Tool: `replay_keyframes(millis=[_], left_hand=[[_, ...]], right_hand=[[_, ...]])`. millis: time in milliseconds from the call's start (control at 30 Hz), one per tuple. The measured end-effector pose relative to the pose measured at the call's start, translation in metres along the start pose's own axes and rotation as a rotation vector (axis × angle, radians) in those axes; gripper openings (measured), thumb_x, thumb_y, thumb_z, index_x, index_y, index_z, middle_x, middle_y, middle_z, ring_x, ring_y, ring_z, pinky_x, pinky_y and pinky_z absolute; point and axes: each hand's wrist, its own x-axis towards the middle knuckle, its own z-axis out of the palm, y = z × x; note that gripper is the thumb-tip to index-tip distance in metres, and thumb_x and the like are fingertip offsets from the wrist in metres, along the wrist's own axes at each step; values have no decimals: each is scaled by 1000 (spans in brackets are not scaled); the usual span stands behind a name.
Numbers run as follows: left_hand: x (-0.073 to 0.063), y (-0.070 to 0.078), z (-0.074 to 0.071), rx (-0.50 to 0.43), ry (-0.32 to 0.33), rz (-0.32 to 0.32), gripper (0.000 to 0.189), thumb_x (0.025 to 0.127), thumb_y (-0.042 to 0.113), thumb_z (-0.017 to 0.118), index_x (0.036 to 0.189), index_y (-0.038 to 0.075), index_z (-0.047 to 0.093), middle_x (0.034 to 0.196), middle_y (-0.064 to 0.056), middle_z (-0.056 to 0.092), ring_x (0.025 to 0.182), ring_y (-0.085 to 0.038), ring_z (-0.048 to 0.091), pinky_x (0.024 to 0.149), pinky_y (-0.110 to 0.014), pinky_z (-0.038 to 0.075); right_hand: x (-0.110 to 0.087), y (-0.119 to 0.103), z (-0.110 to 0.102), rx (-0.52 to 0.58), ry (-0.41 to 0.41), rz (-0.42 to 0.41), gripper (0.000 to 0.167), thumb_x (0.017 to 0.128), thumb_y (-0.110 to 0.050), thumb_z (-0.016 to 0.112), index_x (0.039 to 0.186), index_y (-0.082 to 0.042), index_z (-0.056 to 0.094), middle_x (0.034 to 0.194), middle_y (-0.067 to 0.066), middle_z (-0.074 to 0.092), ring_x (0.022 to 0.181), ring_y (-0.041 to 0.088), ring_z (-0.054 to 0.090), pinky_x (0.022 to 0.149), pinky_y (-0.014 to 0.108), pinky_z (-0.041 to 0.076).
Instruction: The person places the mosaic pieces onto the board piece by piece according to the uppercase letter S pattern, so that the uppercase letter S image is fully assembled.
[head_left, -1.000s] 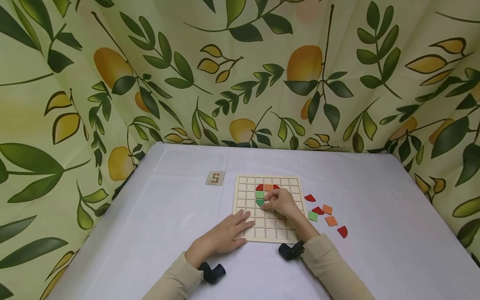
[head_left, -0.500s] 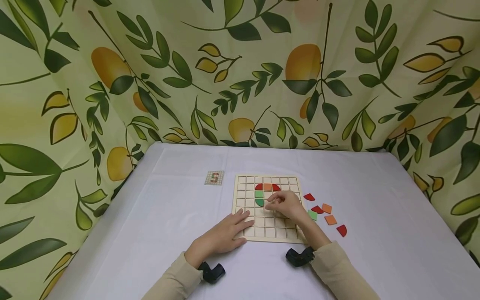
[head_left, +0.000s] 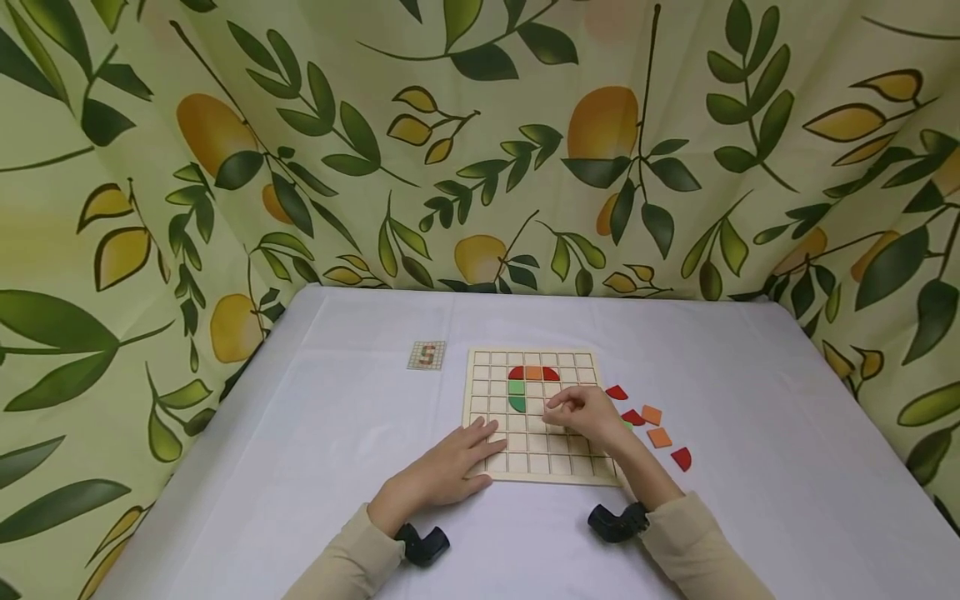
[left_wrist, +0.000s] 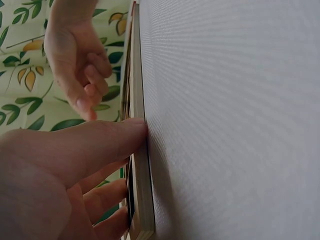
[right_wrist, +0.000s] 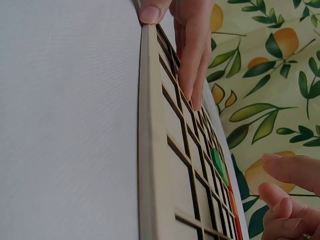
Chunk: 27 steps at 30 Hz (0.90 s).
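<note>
The left grip [head_left: 446, 467] is spreading its fingers over the near left corner of a gridded board [head_left: 555, 443], its thumb touching the near edge. The right grip [head_left: 583, 412] is hovering above the board, fingers loosely curled, a gap showing between fingertips. Beyond it and to its left, a dark green quarter-circle [head_left: 517, 404], a light green square [head_left: 516, 387], an orange square [head_left: 533, 372] and two red quarter-circles [head_left: 551, 374] are lying in grid cells. To its right, loose red pieces [head_left: 681, 459] and loose orange squares [head_left: 660, 437] are lying on the desk [head_left: 225, 500]. Beyond the left grip, a small card [head_left: 427, 355] is lying flat.
</note>
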Motion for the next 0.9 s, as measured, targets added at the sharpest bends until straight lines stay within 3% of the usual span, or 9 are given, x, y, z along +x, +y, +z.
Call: replay_keyframes(millis=[500,900], left_hand=[[1,1,1,20,-1,3,52,96,26,56,145,16,44,160,-8,30,151,-28,24,123,-49,26],[2,-2,0,15,-9,-12,52,97,27,56,146,17,42,160,-7,30,151,-28,23,123,-49,26]], right_hand=[[-27,15,-35,-50,18,-30,29,82,-19,75,99,4,68,64,-6,48,63,4,44,55,18,37],[-36,26,-63,-102,60,43,33,82,-21,75,103,3,67,65,-6,49,61,5,42,52,19,36]])
